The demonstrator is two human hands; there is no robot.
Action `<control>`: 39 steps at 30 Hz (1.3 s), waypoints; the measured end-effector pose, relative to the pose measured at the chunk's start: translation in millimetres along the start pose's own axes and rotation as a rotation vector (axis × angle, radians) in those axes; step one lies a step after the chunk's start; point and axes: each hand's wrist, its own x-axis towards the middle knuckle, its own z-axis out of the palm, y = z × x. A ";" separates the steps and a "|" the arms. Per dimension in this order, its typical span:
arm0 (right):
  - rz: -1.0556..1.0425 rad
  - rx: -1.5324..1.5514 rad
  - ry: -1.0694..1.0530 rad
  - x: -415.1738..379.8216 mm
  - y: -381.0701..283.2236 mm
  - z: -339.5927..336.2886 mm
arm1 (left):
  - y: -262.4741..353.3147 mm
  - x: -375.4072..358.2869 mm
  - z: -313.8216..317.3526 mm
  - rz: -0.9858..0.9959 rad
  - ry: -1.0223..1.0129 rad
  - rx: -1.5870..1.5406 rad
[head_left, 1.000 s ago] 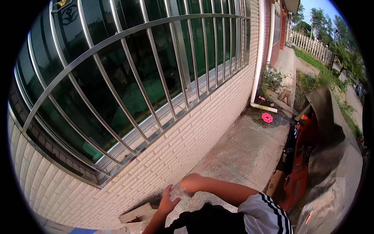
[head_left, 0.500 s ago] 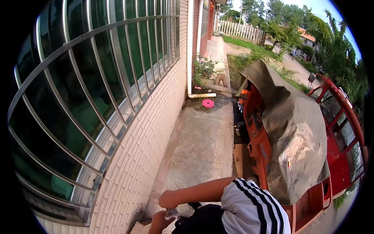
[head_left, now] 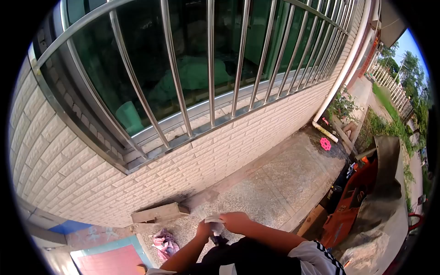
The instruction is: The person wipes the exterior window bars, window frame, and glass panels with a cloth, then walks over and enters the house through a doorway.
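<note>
My left hand (head_left: 202, 231) and my right hand (head_left: 235, 222) are close together in front of my body, both with curled fingers. Between them they grip a small pale crumpled piece that looks like cloth (head_left: 214, 220); its exact kind is too small to make out. Part of it hangs below the fingers, near something dark. On the floor left of my hands lies a pink and white crumpled cloth (head_left: 165, 244). Behind it, against the wall, is a brown box-like block (head_left: 160, 212).
A tiled wall (head_left: 238, 137) with a barred window (head_left: 211, 68) runs alongside. To the right stands a red vehicle (head_left: 350, 206) under a grey-brown tarp (head_left: 380, 201). A pink flower-shaped mat (head_left: 325, 144) lies by a white drainpipe (head_left: 326, 132). At lower left is a pink mat (head_left: 110, 256).
My view has swung left toward the window and wall, bringing the cloth and block on the floor into sight. My hands stay together on the pale piece.
</note>
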 end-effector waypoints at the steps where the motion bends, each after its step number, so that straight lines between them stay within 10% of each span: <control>1: 0.032 0.014 -0.071 -7.1 -5.8 -2.0 | 15.4 -8.2 11.8 -0.177 0.022 -0.317; 7: -0.071 0.111 -0.303 -42.0 35.2 -17.1 | 22.5 -2.6 61.3 -0.012 -0.014 -0.485; 9: -0.142 0.522 0.187 -47.2 76.0 -5.9 | 40.9 -11.0 84.9 0.019 -0.018 -0.484; 15: 0.146 1.363 0.345 -67.7 123.8 -52.2 | 89.7 -43.3 199.2 -0.027 -0.151 -0.436; 21: 0.083 2.173 -0.013 -78.0 153.3 -103.6 | 102.4 -29.1 245.6 0.003 -0.372 -0.523; 23: -0.151 2.049 -0.056 -56.0 178.1 -87.5 | 123.7 -44.4 242.3 0.041 -0.581 -0.386; 25: 0.097 2.123 0.036 -34.5 166.2 -80.1 | 166.1 -76.4 239.1 0.473 -0.558 0.541; 31: 0.001 2.152 -0.023 20.0 152.1 -81.2 | 188.8 -34.2 218.8 0.616 -0.614 0.424; 34: -0.076 2.139 -0.016 55.3 136.0 -78.7 | 199.2 -34.0 211.9 0.619 0.013 1.146; 39: -0.443 2.017 0.123 121.4 131.9 -102.0 | 228.0 34.3 174.2 0.921 0.037 0.964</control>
